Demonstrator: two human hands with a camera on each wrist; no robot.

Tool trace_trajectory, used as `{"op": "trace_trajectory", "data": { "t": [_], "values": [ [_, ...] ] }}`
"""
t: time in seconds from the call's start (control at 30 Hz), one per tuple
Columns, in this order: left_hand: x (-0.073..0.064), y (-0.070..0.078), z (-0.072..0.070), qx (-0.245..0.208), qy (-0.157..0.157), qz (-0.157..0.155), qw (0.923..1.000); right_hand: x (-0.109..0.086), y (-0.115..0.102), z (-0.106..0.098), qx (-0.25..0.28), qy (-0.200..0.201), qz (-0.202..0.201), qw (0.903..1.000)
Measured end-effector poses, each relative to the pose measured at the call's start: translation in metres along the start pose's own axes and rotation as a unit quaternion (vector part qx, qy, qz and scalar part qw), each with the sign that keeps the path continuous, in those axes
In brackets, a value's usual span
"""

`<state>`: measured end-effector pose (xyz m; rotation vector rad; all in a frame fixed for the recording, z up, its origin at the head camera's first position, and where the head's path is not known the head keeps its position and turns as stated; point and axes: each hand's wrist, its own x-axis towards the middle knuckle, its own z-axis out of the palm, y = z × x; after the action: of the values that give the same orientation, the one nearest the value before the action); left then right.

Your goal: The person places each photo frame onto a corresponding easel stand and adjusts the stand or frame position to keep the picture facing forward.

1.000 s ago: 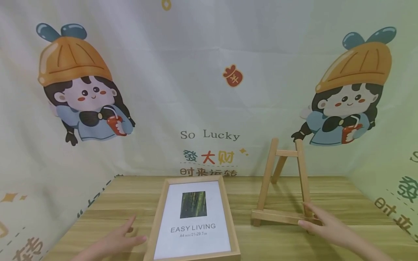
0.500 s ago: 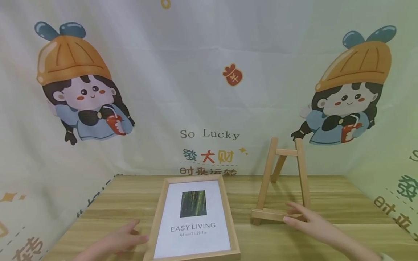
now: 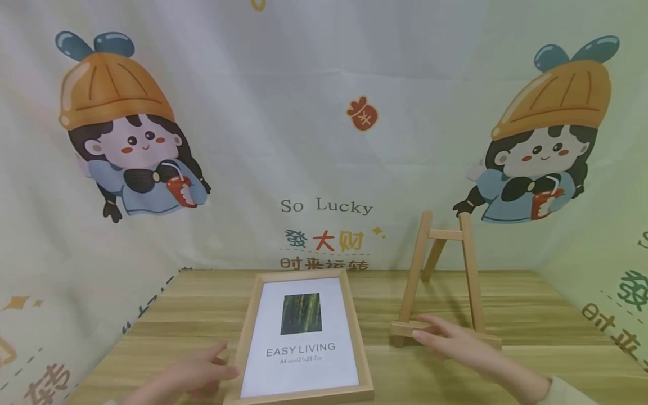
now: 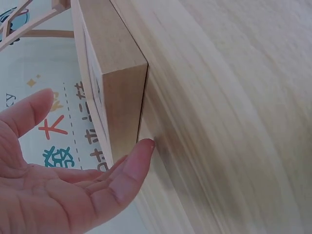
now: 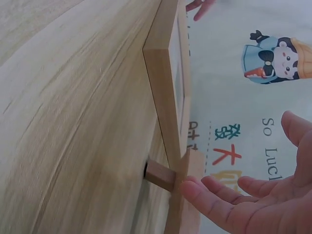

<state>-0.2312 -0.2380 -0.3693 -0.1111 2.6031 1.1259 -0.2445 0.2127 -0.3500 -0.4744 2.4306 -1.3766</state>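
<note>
A light wooden picture frame [image 3: 301, 376] lies face up on the table, its white insert printed "EASY LIVING" below a small green bamboo picture. To its right stands a small wooden easel [image 3: 472, 275] with a crosswise ledge. My left hand [image 3: 194, 372] is beside the frame's left edge, fingers loosely extended; in the left wrist view its fingertips overlap the frame's side [image 4: 126, 105]. My right hand [image 3: 453, 344] hovers in front of the easel ledge [image 5: 187, 195], thumb and fingers apart, holding nothing. It hides the middle of that ledge.
The wood-grain table [image 3: 182, 315] is bounded at the back and sides by a pale printed curtain [image 3: 263, 135] with cartoon figures and lettering. A narrow strip of table separates the frame from the easel.
My right hand has moved left along the front of the easel, from the right end of its ledge toward the left. My left hand has shifted slightly right, closer to the frame.
</note>
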Motion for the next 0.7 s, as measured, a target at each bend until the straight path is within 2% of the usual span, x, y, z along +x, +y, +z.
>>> {"op": "trace_trajectory", "data": {
  "t": [0.2, 0.7],
  "values": [
    [-0.001, 0.000, 0.002, -0.013, -0.010, 0.002, 0.9999, 0.009, -0.001, 0.009, 0.040, -0.021, -0.003, 0.9990],
    [0.002, 0.006, 0.006, -0.026, -0.019, -0.018, 0.9993, 0.028, -0.002, 0.024, 0.073, -0.051, 0.005, 0.9960]
  ]
}}
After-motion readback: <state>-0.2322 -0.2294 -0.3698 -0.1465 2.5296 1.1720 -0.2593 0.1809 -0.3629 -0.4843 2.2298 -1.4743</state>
